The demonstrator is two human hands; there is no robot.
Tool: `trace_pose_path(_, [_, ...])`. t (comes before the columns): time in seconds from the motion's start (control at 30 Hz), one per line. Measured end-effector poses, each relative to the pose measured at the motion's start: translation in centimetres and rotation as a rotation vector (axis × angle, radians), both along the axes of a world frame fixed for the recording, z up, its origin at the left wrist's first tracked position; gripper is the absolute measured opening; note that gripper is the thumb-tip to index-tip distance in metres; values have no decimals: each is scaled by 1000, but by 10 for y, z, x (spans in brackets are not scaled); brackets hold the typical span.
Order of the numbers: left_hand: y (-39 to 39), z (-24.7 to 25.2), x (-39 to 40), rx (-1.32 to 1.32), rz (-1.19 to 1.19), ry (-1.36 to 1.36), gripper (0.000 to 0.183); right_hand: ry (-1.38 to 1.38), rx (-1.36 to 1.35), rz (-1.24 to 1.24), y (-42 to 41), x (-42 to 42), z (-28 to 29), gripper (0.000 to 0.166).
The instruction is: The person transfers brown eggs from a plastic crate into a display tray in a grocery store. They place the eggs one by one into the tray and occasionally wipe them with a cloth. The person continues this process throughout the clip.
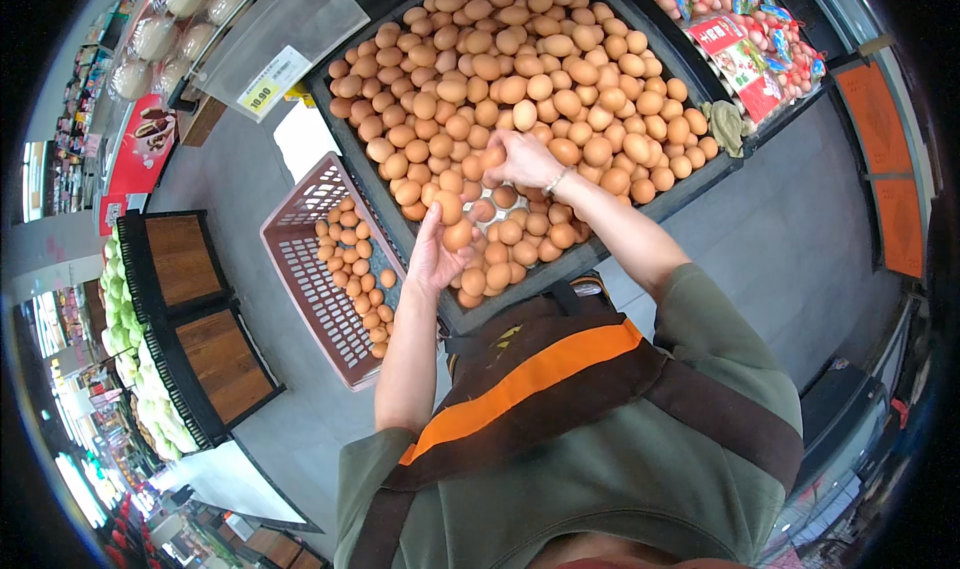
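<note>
Brown eggs (517, 66) are heaped in a black-edged display bin (652, 207) before me. My left hand (437, 252) is at the bin's near left side, holding brown eggs (456, 234) in its curled fingers and palm. Further in, my right hand (525, 162) grips a brown egg (493, 156) between thumb and fingertips, just above the heap. Between my hands, a pale egg tray (504, 207) shows through a gap, with a few eggs sitting in it. Some fingers of both hands are hidden by eggs.
A mauve plastic basket (306, 299) holding more eggs stands left of the bin. Netted bags (780, 44) of small pinkish items lie at the upper right, near a crumpled cloth (726, 128). A price sign (276, 81) overhangs the upper left. Green vegetables (135, 359) fill a far-left stand.
</note>
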State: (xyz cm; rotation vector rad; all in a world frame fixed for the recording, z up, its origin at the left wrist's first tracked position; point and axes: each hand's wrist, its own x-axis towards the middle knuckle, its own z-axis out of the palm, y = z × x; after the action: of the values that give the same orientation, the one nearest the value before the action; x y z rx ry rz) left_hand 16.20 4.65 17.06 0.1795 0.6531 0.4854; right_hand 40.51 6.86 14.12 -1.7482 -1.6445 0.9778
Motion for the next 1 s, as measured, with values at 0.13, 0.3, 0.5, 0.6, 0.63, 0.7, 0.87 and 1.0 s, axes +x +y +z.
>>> trace_pose_path(0.13, [-3,-6,2,76,-33,382,52,-439,59,140,30,-3,-19,47])
trace_pose_path(0.3, [0,4,12,487,-298,836,34,-525,103,186,38,-8,-27,41])
trace_pose_path(0.5, [15,15,40,1453,-671,1582,56,-515,45,191,36,-3,-40,29])
trace_pose_path(0.6, [28,4,48,1613,-924,1735,45,-476,12,113,40,-7,-34,28])
trace_pose_path(0.63, [33,-5,49,1679,-1004,1750,43,-493,58,73,36,-8,-29,27])
trace_pose_path(0.7, [38,-13,55,1816,-1172,1766,38,-488,123,14,29,-7,-22,26])
trace_pose_path(0.87, [44,-30,66,1966,-1358,1751,25,-405,145,0,7,1,-10,29])
trace_pose_path(1.0, [36,-41,73,1975,-1500,1832,24,-339,87,-62,-16,-9,6,25])
